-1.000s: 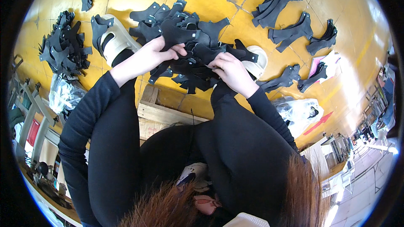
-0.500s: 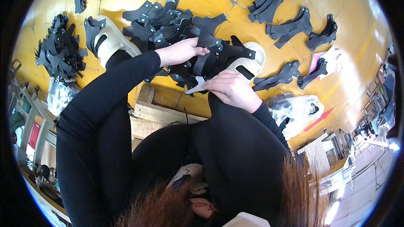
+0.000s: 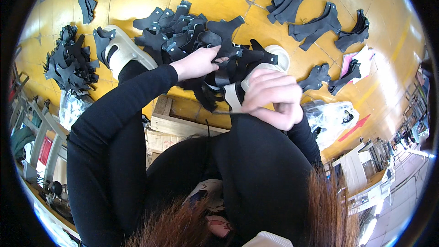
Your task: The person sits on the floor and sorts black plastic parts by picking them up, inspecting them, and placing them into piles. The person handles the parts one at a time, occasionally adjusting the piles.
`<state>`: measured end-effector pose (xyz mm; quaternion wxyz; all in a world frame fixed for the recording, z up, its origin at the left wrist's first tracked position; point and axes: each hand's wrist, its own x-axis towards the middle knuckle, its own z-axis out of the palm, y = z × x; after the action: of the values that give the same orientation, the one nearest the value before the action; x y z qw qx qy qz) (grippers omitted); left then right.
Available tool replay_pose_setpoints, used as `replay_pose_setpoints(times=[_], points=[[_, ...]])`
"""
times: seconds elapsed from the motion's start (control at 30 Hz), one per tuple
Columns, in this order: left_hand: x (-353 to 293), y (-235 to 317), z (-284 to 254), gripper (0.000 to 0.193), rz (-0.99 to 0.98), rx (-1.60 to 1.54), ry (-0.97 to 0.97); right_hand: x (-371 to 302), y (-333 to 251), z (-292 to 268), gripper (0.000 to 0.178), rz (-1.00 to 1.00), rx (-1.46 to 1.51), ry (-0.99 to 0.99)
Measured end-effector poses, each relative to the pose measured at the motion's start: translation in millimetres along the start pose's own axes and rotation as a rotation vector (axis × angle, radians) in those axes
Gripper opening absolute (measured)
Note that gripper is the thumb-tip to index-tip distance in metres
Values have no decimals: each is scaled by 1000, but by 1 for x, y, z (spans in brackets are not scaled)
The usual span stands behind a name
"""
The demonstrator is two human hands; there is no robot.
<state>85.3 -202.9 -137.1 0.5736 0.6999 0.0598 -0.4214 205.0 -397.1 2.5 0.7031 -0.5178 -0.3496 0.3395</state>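
A heap of black flat cut-out pieces (image 3: pixel 178 25), many with flared ends and small pale labels, lies on the floor between my feet. My left hand (image 3: pixel 199 64) is at the heap's near edge, its fingers closed about the edge of a black cut-out piece (image 3: pixel 224 65); the fingertips are partly hidden. My right hand (image 3: pixel 274 98) is above my right knee, its fingers curled and somewhat blurred. A pale grey flat piece (image 3: pixel 232 97) sticks out from its finger side, and the rest of that piece is hidden by the hand.
My feet in beige slippers (image 3: pixel 130 48) flank the heap. A bristling stack of black pieces (image 3: pixel 68 64) stands at left, with smaller stacks (image 3: pixel 315 23) at right. Clear plastic bags (image 3: pixel 331 119) lie on the yellow floor. A wooden crate (image 3: pixel 176 123) is before my lap.
My right hand has risen and turned with the pale grey piece, which now stands more upright. My left hand has shifted only slightly at the heap. The view has moved a little.
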Motion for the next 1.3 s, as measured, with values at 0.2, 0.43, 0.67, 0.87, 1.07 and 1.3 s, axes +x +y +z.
replay_pose_setpoints(times=[0.2, 0.43, 0.67, 0.87, 1.07, 1.3], points=[[-11, 27, -7, 38, 86, 81, -21, 6, -19, -10, 12, 105, 470, -105], [-34, 68, -41, 74, -87, -954, -290, 7, 22, -3, 17, 609, -299, 231], [-38, 74, -61, 94, -128, -1098, -19, 6, 59, -24, 20, 600, -441, 501], [-49, 45, -74, 70, -45, -1035, 64, -49, 69, -67, 20, 685, -748, 568], [-59, 29, -74, 53, -18, -998, 61, -74, 65, -73, 21, 768, -839, 535], [-51, 42, -73, 19, -153, -802, 56, -77, 75, -57, 19, 799, -1055, 179]])
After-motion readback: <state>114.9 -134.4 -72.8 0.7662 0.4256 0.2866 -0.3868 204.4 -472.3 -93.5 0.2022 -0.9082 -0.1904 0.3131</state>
